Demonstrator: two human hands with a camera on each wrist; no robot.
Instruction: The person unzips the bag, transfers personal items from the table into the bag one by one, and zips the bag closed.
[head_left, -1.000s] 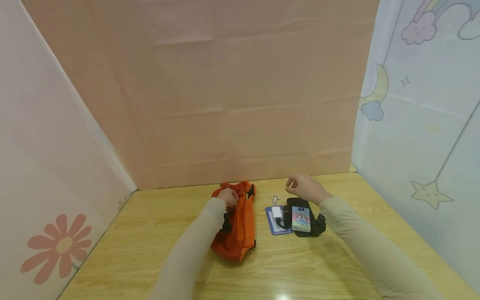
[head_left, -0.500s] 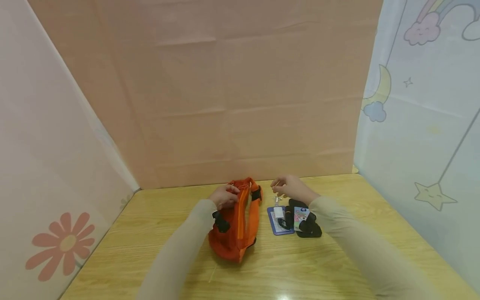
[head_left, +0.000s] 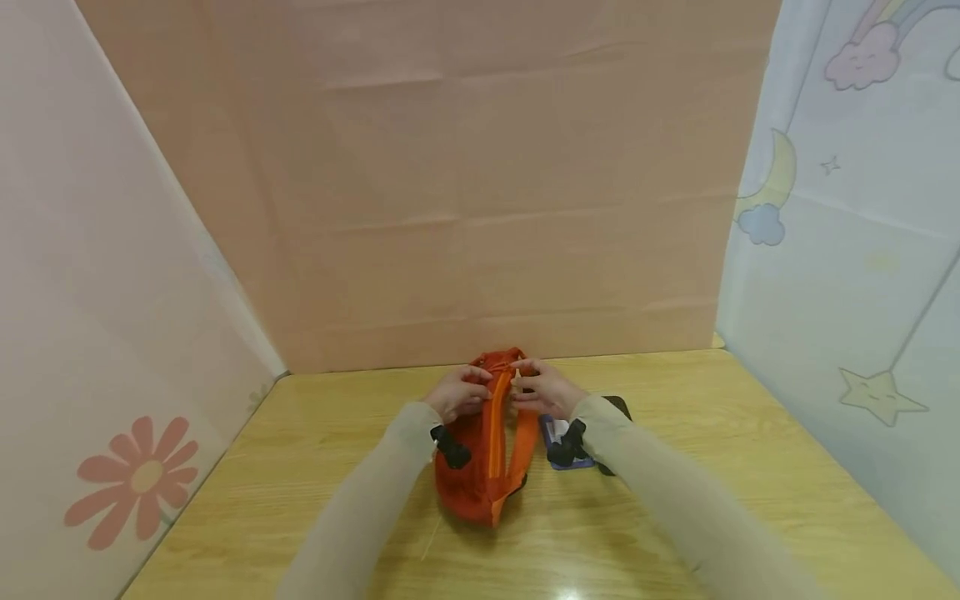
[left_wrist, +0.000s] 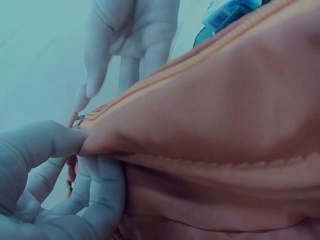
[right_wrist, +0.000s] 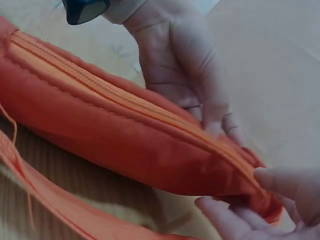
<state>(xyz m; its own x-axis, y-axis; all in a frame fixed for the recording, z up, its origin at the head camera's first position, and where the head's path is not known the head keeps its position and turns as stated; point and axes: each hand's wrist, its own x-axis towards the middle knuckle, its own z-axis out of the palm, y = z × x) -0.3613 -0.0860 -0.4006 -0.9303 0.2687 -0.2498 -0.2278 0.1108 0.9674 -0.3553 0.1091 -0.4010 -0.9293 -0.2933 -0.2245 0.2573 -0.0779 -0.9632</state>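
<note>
An orange waist bag (head_left: 467,492) stands on edge on the table, its long zipper (right_wrist: 107,90) facing up and closed along the stretch that shows. My left hand (head_left: 456,393) pinches the fabric beside the zipper near the far end, thumb on one side and curled fingers beneath in the left wrist view. Across from it, my right hand (head_left: 546,392) has thumb and fingers around the bag's far tip, at the zipper's end, where a small metal glint shows in the left wrist view. The orange strap (right_wrist: 75,215) hangs along the bag's right side.
Behind my right wrist lie a blue-edged card holder (head_left: 573,464) and a black pouch (head_left: 619,406), both partly covered. The wooden table (head_left: 330,467) ends at a tan backdrop (head_left: 480,208), with a patterned white sheet (head_left: 832,275) on the right.
My right hand has moved left from above the card holder and black pouch to the bag's far end. My left hand has come out from over the bag to grip its side; the bag stands more upright.
</note>
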